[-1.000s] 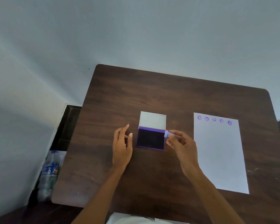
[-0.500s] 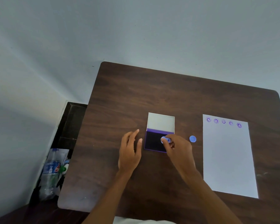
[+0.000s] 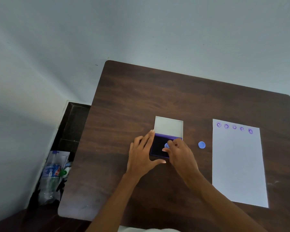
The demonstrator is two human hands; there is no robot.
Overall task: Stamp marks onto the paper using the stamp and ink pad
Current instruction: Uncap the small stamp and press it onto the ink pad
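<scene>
Five marks down already, you're inking: right hand pinches the stamp onto the ink pad, left hand open, steadying it; next, lift to the paper.

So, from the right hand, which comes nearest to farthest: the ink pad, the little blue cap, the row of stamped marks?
1. Ink pad: directly under the right hand.
2. Blue cap: on the table, just right of the hand.
3. Stamped marks: along the paper's far edge, farther right.

Dark brown wood-grain table, white paper with five purple marks along its twelve-o'clock edge, blue cap.
</scene>
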